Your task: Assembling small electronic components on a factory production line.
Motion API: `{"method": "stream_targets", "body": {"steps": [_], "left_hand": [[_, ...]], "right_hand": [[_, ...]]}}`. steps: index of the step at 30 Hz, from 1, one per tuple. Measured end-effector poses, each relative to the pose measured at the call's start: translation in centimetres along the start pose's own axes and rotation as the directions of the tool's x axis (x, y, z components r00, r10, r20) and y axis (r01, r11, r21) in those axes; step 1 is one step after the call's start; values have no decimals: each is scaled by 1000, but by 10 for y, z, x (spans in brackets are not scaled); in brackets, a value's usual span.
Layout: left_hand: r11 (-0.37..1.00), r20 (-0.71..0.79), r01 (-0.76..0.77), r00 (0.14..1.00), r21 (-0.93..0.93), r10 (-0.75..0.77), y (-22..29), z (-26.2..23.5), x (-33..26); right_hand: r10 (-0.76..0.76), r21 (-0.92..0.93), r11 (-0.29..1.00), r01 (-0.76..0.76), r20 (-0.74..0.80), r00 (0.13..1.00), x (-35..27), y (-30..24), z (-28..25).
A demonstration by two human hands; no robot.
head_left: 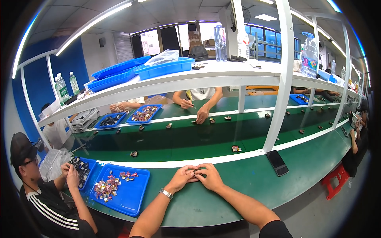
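Both hands [197,177] pinch a small dark part [198,171].

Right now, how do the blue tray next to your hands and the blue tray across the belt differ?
The near blue tray lies on the green table beside the left hand, and its few colourful small parts cluster at one end, leaving much bare floor. The far blue tray sits beyond the belt by another person's place, and parts cover almost all of its floor. Both are shallow, blue and rectangular.
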State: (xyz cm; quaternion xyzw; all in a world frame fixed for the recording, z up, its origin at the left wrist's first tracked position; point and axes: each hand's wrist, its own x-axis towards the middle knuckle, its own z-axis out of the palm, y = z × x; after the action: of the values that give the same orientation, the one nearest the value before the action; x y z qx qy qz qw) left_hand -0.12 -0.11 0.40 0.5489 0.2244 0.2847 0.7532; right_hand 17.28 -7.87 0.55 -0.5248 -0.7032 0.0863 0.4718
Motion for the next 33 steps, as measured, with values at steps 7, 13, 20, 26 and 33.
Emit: {"method": "stream_targets", "body": {"steps": [7, 13, 20, 26, 33], "left_hand": [[999, -25, -44, 999, 24, 45, -1, 0, -1], [998, -51, -39, 998, 47, 41, -2, 1, 1], [999, -57, -40, 998, 22, 41, 2, 6, 0], [998, -62, -54, 997, 31, 56, -2, 6, -1], [994, -125, -75, 989, 81, 85, -1, 11, 0]], "right_hand": [[-40, 45, 998, 41, -35, 999, 3, -3, 2], [-32, 65, 997, 36, -71, 997, 2, 0, 9], [-76, -44, 996, 74, -63, 995, 6, -6, 1], [-1, 30, 1000, 3, -72, 997, 2, 4, 10], [-22, 62, 998, 25, -57, 998, 8, 4, 7]]}}
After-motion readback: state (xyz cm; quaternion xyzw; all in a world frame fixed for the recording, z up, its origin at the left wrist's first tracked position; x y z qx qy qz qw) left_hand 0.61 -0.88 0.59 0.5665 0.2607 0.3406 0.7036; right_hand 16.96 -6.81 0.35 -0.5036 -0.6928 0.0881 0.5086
